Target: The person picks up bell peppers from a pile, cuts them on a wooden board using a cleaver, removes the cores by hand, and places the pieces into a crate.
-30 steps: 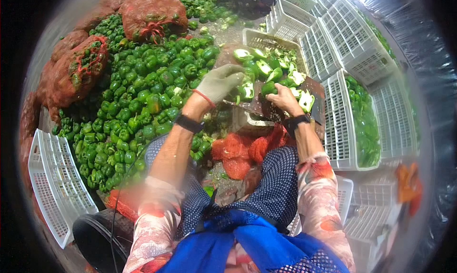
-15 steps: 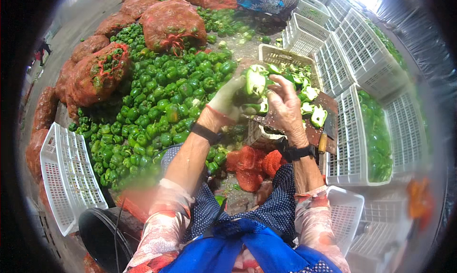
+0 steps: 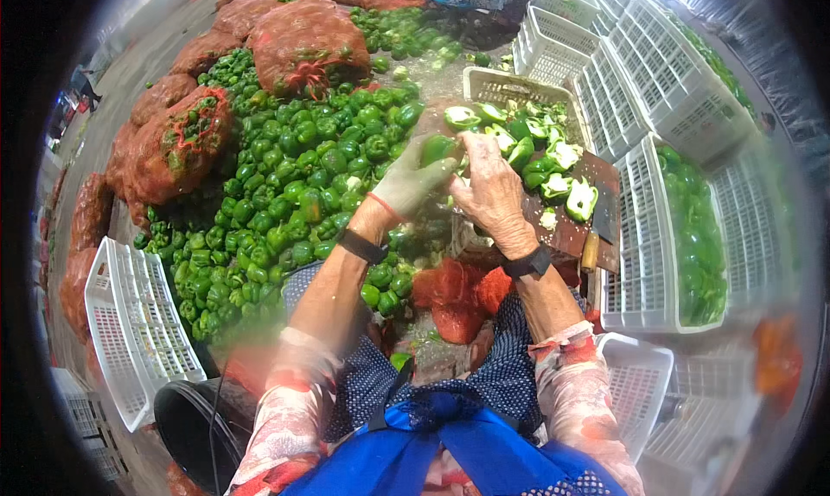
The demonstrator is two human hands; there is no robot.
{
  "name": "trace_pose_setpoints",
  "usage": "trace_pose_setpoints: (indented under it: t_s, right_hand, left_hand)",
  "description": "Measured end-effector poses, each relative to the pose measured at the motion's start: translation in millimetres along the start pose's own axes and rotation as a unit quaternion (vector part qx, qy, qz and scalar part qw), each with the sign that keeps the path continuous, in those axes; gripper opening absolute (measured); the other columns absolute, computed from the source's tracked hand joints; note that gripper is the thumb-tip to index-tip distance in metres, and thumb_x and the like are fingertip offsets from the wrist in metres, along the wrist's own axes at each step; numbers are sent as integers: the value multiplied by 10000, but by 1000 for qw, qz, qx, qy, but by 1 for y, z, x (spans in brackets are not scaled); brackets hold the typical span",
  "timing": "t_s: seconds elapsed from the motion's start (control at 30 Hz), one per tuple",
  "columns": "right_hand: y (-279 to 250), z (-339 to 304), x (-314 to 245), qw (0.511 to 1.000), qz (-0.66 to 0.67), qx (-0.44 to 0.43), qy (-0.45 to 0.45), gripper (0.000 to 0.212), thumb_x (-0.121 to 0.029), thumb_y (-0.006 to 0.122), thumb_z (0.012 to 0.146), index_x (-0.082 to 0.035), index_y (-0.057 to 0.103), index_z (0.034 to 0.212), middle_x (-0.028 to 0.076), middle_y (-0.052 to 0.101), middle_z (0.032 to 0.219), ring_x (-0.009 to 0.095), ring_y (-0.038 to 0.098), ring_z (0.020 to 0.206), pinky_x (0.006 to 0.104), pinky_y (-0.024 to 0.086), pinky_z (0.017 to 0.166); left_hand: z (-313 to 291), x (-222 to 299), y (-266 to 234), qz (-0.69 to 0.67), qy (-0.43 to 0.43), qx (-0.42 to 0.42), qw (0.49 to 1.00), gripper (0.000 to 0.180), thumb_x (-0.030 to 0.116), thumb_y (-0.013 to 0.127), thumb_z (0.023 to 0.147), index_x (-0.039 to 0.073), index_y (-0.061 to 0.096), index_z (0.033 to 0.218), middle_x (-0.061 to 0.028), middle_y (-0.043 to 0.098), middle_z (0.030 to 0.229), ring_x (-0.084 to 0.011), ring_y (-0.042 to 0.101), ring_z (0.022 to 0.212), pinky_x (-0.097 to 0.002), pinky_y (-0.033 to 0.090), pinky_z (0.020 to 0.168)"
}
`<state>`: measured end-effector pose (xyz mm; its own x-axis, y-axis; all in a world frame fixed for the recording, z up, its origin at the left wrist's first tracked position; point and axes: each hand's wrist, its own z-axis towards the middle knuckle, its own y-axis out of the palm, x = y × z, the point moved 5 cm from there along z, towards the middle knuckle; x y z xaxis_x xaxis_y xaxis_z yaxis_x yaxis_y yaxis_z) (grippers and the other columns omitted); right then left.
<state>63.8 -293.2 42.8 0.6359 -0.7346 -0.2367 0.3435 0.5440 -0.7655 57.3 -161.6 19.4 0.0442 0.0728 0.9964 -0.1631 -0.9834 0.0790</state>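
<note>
In my left hand (image 3: 410, 181), which wears a pale glove, is a green bell pepper (image 3: 438, 149), its skin side facing up. The curled fingers of my bare right hand (image 3: 489, 185) press against the pepper's right edge; the fingertips are partly hidden. Just beyond both hands, cut pepper pieces (image 3: 521, 153) with pale insides lie heaped on a brown board (image 3: 596, 174). A halved pepper (image 3: 582, 200) rests near the board's right side. Beside it lies a knife (image 3: 590, 251) with a wooden handle, pointing away from me.
A large pile of whole green peppers (image 3: 294, 176) spreads on the left, with red mesh sacks (image 3: 309, 45) behind. White crates (image 3: 638, 245) stand along the right, some holding peppers. A beige crate (image 3: 517, 87) sits behind the board. Another white crate (image 3: 138, 332) and a black bucket (image 3: 186, 431) are at lower left.
The pepper has turned from its pale cut face to its green outside. My right hand has moved left and closed its fingers. One pale cut piece now lies beyond my hands.
</note>
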Motion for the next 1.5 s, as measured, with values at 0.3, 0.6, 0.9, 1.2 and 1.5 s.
trace_pose_setpoints:
  t_s: [0.3,0.6,0.9,1.2,1.5]
  right_hand:
    - [9,-11,9,999,-26,39,-4,471,-40,626,703,28,497,1151,152,547,939,199,544,641,315,509,570]
    - [29,-6,25,994,-13,-48,97,203,-61,588,781,-39,518,970,71,572,773,156,540,560,289,479,476]
    - [9,-5,19,952,236,-105,162,202,-284,538,879,-82,551,878,34,600,725,87,546,567,244,503,499]
    - [-2,-13,8,515,821,-104,224,302,-188,534,858,18,528,1078,114,598,914,162,604,740,242,544,552]
    - [-27,-5,43,958,214,-61,182,597,-401,648,834,-19,497,1267,151,619,1062,206,619,949,397,537,852]
  left_hand:
    - [9,-8,10,182,-6,22,983,546,301,601,907,15,444,1344,-118,601,1174,-160,579,993,-282,477,867]
    - [5,-2,9,286,-66,36,955,602,444,579,896,29,482,1322,-198,625,1167,-245,610,1052,-336,471,899]
    - [5,-8,-13,235,-29,14,972,512,403,573,926,84,521,1323,-134,677,1039,-185,661,914,-303,535,819]
    - [-5,-8,-16,-227,-44,-87,969,450,341,610,914,32,530,1231,-72,623,1017,-146,616,802,-269,535,682]
    - [-3,3,-25,-52,-22,41,998,494,239,550,962,69,377,1392,-103,610,1091,-148,632,738,-222,494,445]
